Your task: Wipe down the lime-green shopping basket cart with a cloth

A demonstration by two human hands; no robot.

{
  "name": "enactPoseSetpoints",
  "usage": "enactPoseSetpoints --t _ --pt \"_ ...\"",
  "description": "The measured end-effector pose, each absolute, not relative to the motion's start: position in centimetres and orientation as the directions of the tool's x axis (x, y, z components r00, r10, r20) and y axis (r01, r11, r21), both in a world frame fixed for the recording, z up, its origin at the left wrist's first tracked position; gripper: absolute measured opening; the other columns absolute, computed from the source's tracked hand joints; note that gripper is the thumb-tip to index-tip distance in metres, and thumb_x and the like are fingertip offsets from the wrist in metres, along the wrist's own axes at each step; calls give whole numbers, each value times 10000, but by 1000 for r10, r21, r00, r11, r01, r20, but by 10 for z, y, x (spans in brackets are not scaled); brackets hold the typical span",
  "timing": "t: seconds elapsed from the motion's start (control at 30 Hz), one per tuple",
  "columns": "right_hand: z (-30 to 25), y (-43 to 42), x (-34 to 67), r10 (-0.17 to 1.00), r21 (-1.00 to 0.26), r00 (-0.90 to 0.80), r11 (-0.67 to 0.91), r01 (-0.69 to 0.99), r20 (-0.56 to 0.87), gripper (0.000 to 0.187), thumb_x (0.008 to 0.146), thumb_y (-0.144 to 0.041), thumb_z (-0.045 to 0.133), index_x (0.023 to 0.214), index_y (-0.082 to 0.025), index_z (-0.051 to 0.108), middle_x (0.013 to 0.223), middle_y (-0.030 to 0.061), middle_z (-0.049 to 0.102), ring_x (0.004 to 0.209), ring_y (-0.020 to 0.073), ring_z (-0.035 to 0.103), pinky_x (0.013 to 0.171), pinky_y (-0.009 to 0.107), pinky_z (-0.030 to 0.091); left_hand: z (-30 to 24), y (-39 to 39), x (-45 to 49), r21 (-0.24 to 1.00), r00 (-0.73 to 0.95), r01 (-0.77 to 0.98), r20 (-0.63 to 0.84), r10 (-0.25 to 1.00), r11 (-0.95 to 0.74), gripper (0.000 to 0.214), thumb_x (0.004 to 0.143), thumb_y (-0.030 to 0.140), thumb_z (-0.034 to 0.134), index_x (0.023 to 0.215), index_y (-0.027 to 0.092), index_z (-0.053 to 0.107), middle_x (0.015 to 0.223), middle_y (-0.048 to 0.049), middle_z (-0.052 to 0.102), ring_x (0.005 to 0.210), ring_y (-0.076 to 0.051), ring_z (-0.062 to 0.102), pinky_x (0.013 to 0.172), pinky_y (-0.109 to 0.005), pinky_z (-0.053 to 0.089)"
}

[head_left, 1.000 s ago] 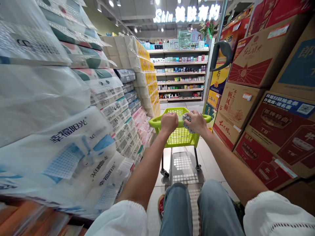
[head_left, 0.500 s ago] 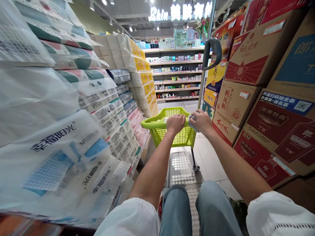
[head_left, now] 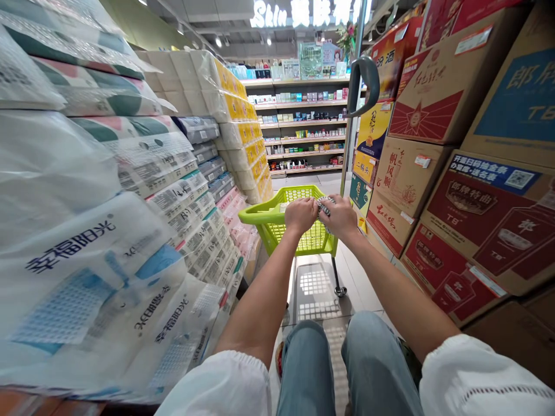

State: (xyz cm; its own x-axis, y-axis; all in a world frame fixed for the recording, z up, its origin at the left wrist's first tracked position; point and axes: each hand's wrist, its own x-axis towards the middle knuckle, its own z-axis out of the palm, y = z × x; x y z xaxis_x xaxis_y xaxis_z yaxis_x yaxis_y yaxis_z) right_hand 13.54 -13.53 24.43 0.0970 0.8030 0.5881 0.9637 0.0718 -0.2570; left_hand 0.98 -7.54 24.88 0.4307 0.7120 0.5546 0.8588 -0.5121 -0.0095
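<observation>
In the middle stands a lime-green shopping basket (head_left: pixel 314 240) with lattice walls, on a stand with a dark leg and a caster. My left hand (head_left: pixel 300 215) is closed over the near part of its rim. Just right of it, my right hand (head_left: pixel 340 215) presses a bunched black-and-white patterned cloth (head_left: pixel 325 202) against the same rim. The two hands are almost touching. Most of the cloth lies under my right fingers. Something pale shows inside the basket near its left side, too small to name.
Wrapped paper packs (head_left: pixel 182 185) are stacked along the left, with yellow-and-white bundles (head_left: pixel 238 115) farther on. Printed cartons (head_left: pixel 459 202) rise on the right. A grey post with a loop handle (head_left: pixel 364 86) stands ahead, before shelves (head_left: pixel 299 104) of small goods.
My right hand has moved left along the rim with the cloth, closer to my left hand. The whole view has shifted slightly, so the basket appears farther left.
</observation>
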Motion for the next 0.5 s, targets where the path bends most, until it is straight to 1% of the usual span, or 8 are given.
enactPoseSetpoints --t 0.1,0.2,0.27,0.37,0.5 --pt "245 -129 164 810 -283 136 39 958 570 379 875 -434 439 1172 -320 645 1301 17 542 1061 258 485 755 337 466 247 -73 6 21 431 850 548 717 -527 469 988 378 234 1117 208 651 1147 -65 676 1080 -182 607 892 -311 456" --pt "250 -124 189 803 -339 238 -48 940 546 375 868 -431 445 1148 -310 664 1275 24 553 1041 256 502 771 344 467 246 -72 8 35 434 838 562 704 -544 474 987 373 234 1113 206 659 1138 -65 681 1073 -180 612 891 -315 460" --pt "253 -124 189 800 -348 265 -75 934 539 375 868 -424 445 1144 -301 668 1268 33 556 1049 262 498 786 350 465 246 -73 11 34 425 841 576 698 -539 474 985 371 240 1095 202 669 1122 -70 686 1060 -186 616 891 -320 458" --pt "253 -129 164 810 -332 242 -62 941 534 378 877 -408 441 1159 -284 660 1264 58 560 1051 269 487 783 356 464 246 -75 16 31 399 860 579 711 -509 461 982 362 253 1078 196 672 1112 -78 687 1036 -196 621 889 -327 451" --pt "250 -134 134 806 -286 144 34 958 575 373 879 -422 453 1172 -297 647 1261 61 559 1072 265 481 825 356 454 246 -75 14 13 403 864 580 708 -503 441 977 353 273 1068 191 673 1101 -83 689 1025 -208 622 880 -326 446"
